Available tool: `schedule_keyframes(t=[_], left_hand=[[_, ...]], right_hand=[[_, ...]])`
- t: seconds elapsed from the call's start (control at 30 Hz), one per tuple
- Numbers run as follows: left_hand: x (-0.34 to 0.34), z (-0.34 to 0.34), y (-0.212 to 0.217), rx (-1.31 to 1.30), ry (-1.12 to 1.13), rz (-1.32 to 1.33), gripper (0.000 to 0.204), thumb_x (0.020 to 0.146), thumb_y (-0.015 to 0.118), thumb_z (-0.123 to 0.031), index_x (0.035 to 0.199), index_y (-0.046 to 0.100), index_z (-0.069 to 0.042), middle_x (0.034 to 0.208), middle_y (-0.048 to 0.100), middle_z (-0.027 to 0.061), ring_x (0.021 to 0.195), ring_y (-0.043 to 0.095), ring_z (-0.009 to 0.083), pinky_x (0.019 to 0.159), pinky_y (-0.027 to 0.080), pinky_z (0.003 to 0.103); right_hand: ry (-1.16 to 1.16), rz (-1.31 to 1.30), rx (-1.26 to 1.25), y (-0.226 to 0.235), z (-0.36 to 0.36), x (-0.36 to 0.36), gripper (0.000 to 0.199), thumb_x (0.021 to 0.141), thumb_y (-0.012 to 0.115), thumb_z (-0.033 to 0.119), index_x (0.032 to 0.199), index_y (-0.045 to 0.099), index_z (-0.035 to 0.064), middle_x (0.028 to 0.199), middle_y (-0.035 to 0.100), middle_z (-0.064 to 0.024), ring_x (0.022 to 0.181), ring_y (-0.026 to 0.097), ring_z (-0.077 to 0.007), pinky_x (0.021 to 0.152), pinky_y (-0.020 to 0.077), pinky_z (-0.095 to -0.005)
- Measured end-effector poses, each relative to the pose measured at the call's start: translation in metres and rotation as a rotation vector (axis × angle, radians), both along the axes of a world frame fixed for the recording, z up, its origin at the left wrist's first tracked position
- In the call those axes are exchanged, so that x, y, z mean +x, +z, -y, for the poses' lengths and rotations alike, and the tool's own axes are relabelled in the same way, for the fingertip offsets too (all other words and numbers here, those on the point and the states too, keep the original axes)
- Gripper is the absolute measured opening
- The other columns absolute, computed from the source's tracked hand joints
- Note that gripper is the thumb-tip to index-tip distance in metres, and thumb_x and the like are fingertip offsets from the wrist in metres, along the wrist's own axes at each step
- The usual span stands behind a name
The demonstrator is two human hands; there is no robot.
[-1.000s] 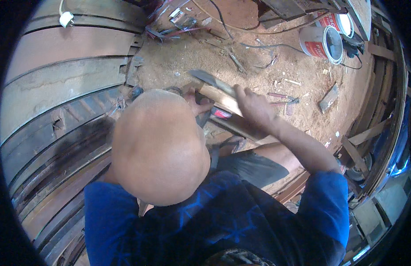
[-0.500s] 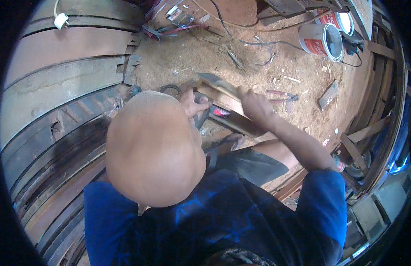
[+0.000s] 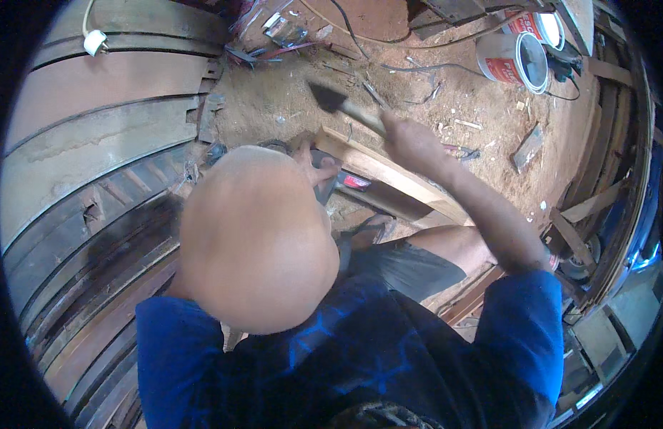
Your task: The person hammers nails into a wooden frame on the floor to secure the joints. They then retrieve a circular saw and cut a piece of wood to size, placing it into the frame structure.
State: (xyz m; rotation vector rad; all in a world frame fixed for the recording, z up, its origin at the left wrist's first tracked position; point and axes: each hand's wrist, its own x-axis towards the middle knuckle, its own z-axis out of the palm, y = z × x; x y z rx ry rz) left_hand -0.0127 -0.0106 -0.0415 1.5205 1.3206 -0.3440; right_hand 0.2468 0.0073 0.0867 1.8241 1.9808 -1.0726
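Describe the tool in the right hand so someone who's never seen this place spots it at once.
Find the blue right sleeve, then follow the bare forearm up the picture to the right hand. The tool slants up and left from there, pictured above the long pale board. Unlike that board, it carries a dark, roughly triangular blade on a pale handle.

Buckets point(image 3: 499, 60) right of wooden beam point(image 3: 378, 166)

the shirt point(image 3: 431, 350) is navy with blue lines point(image 3: 294, 354) and sleeves point(image 3: 528, 311), the shorts point(image 3: 417, 275) dark grey.
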Motion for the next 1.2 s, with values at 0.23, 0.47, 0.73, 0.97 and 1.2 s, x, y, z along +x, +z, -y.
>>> schedule_keyframes(t=[0.23, 0.47, 0.73, 0.97, 1.2], left_hand=[[-0.006, 0.017, -0.017, 0.034, 0.087, 0.127, 0.114, 0.069, 0.08, -0.056, 0.14, 0.027, 0.016, 0.13, 0.052, 0.0341, 0.123, 0.053, 0.0422, 0.104, 0.041, 0.043], [0.004, 0.009, -0.015, -0.003, 0.058, 0.128, 0.12, 0.067, 0.078, -0.059, 0.142, 0.024, 0.017, 0.13, 0.05, 0.037, 0.123, 0.052, 0.043, 0.103, 0.042, 0.042], [0.005, 0.006, -0.009, 0.0, 0.018, 0.147, 0.111, 0.071, 0.078, -0.056, 0.137, 0.027, 0.016, 0.116, 0.06, 0.0344, 0.11, 0.06, 0.0421, 0.091, 0.048, 0.043], [0.006, 0.005, 0.015, 0.209, -0.022, 0.11, 0.092, 0.071, 0.078, -0.056, 0.123, 0.038, 0.008, 0.11, 0.062, 0.0309, 0.1, 0.064, 0.0429, 0.084, 0.05, 0.046], [0.011, 0.01, 0.013, 0.357, -0.066, 0.099, 0.095, 0.073, 0.078, -0.052, 0.136, 0.037, 0.006, 0.107, 0.063, 0.0258, 0.11, 0.057, 0.0413, 0.102, 0.041, 0.046]], right_hand=[[-0.918, -0.076, -0.72, -0.057, 0.145, 0.134, 0.039, 0.083, 0.068, 0.023, 0.111, 0.059, -0.0017, 0.078, 0.062, -0.0092, 0.061, 0.063, -0.0184, 0.055, 0.0544, -0.0364], [-1.155, -0.202, -0.39, -0.043, 0.194, 0.185, 0.036, 0.081, 0.069, 0.024, 0.103, 0.061, -0.0027, 0.076, 0.062, -0.0075, 0.058, 0.061, -0.0163, 0.053, 0.0526, -0.0333], [-0.467, 0.289, 0.36, -0.12, 0.138, 0.186, 0.049, 0.08, 0.074, 0.026, 0.116, 0.058, -0.0027, 0.105, 0.062, -0.0217, 0.087, 0.066, -0.0347, 0.075, 0.054, -0.0436], [-0.916, -0.014, 0.201, -0.188, 0.068, 0.052, 0.03, 0.082, 0.072, 0.03, 0.096, 0.073, 0.0029, 0.09, 0.071, -0.0209, 0.086, 0.07, -0.0349, 0.079, 0.0539, -0.043], [-1.059, 0.021, 0.189, -0.204, 0.06, 0.031, 0.034, 0.081, 0.073, 0.032, 0.097, 0.073, 0.0021, 0.087, 0.072, -0.019, 0.085, 0.07, -0.0335, 0.078, 0.055, -0.0422]])
